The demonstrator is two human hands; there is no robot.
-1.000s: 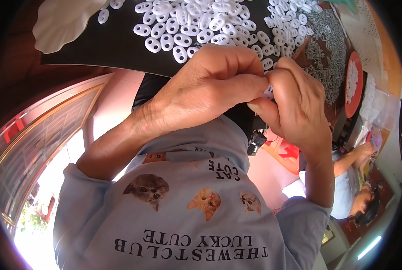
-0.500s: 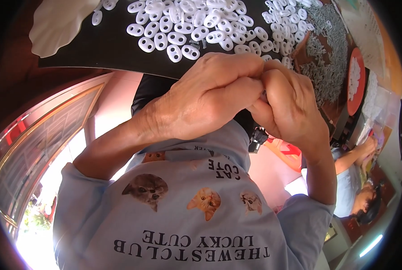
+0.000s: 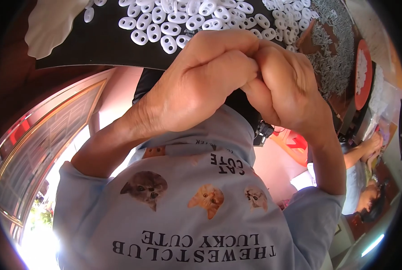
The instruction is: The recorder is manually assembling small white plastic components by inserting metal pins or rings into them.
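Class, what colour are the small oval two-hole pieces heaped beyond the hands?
White oval pieces, on a black sheet; head view.

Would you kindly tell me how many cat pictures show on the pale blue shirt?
3: a grey cat picture at left, an orange one in the middle, a small one at right. Others may hide under the left hand.

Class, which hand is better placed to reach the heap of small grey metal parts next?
Right, probably. The right hand sits just beside the heap of grey metal parts, on its own side. The left hand would have to cross over it. Both hands are pressed together, fingers curled.
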